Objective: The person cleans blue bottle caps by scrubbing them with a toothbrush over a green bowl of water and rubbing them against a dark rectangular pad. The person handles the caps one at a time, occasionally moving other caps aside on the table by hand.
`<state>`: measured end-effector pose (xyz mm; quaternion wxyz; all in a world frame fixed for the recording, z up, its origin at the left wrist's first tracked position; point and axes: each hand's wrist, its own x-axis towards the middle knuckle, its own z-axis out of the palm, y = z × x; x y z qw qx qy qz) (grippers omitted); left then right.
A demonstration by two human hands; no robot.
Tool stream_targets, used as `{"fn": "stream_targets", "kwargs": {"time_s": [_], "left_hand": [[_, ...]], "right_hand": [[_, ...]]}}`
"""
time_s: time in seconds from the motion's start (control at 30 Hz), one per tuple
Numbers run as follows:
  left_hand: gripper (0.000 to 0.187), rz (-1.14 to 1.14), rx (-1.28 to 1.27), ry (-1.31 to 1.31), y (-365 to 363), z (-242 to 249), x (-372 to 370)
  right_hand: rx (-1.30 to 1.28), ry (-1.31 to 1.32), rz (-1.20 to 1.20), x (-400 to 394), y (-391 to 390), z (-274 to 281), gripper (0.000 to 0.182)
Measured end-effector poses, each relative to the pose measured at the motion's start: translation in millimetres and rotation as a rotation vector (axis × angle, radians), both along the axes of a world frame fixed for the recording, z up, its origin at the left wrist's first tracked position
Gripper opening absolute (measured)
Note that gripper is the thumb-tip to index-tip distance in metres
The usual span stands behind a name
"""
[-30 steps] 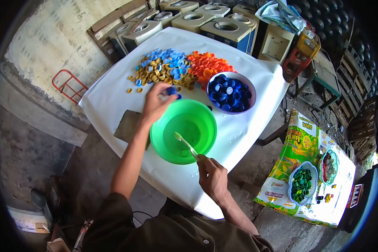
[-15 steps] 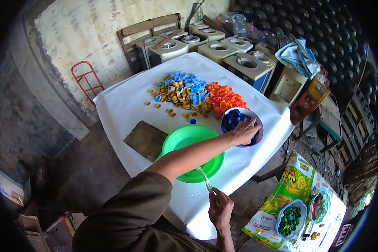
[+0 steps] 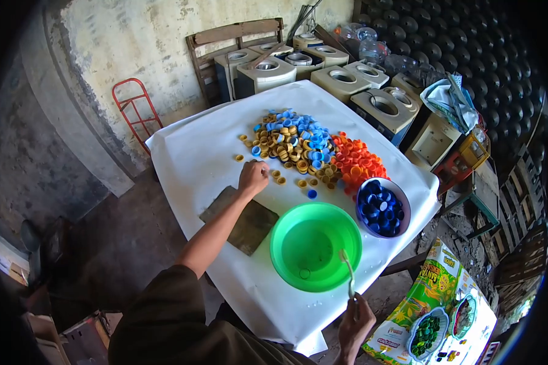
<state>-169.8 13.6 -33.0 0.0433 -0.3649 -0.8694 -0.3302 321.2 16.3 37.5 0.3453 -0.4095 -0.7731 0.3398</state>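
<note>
My left hand (image 3: 253,177) is over the table at the near left edge of a pile of gold caps (image 3: 281,148). Its fingers are curled together, and what they hold, if anything, is hidden. My right hand (image 3: 355,320) grips the handle of a toothbrush (image 3: 350,278), its head up over the rim of a green basin (image 3: 280,249). The basin has what looks like water and a small ring-like shape at the bottom. A purple-rimmed bowl (image 3: 406,210) full of dark blue caps (image 3: 380,208) stands right of the basin.
Light blue caps (image 3: 307,128) and orange caps (image 3: 359,161) lie heaped on the white-covered table (image 3: 195,149). A dark flat board (image 3: 249,226) lies left of the basin. Lower right, bowls of green caps (image 3: 425,336) and mixed pieces (image 3: 464,316) rest on printed plastic sheeting (image 3: 417,292).
My left hand has left the bowl of dark blue caps and swung left to the gold caps. The toothbrush has come up from inside the basin to its right rim. The view has shifted.
</note>
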Motion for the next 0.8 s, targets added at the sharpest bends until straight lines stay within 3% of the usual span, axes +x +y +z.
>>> {"fn": "stream_targets", "kwargs": {"time_s": [0.13, 0.2, 0.3, 0.4, 0.53, 0.63, 0.73, 0.8], "left_hand": [[0.020, -0.004, -0.074, 0.091, 17.4, -6.0, -42.6], [0.030, -0.022, -0.092, 0.094, 32.0, -15.0, -58.1], [0.039, -0.021, -0.113, 0.143, 52.0, -23.1, -73.9], [0.039, -0.091, -0.134, 0.106, 54.2, -22.0, -80.8], [0.036, -0.190, -0.028, 0.118, 37.9, -13.5, -79.5], [0.033, -0.383, 0.186, -0.079, 26.5, -11.9, -85.3], [0.031, -0.534, 0.242, -0.250, 10.4, 7.5, -80.5], [0.034, -0.587, 0.258, -0.125, 4.8, 9.3, -77.2]], "right_hand": [[-0.082, -0.043, -0.170, -35.8, -12.4, 11.3, 0.020], [0.009, -0.067, -0.212, -54.8, -21.4, 4.8, 0.019], [-0.155, -0.134, -0.265, -84.5, -42.4, 14.6, 0.020], [-0.129, -0.108, -0.348, -110.8, -63.3, 15.8, 0.018], [-0.157, -0.130, -0.440, -126.3, -83.0, 16.1, 0.018], [-0.191, -0.148, -0.471, -130.7, -87.1, 22.7, 0.019], [-0.198, -0.105, -0.488, -133.7, -84.3, 23.8, 0.019], [-0.207, -0.111, -0.480, -133.9, -82.9, 25.6, 0.020]]}}
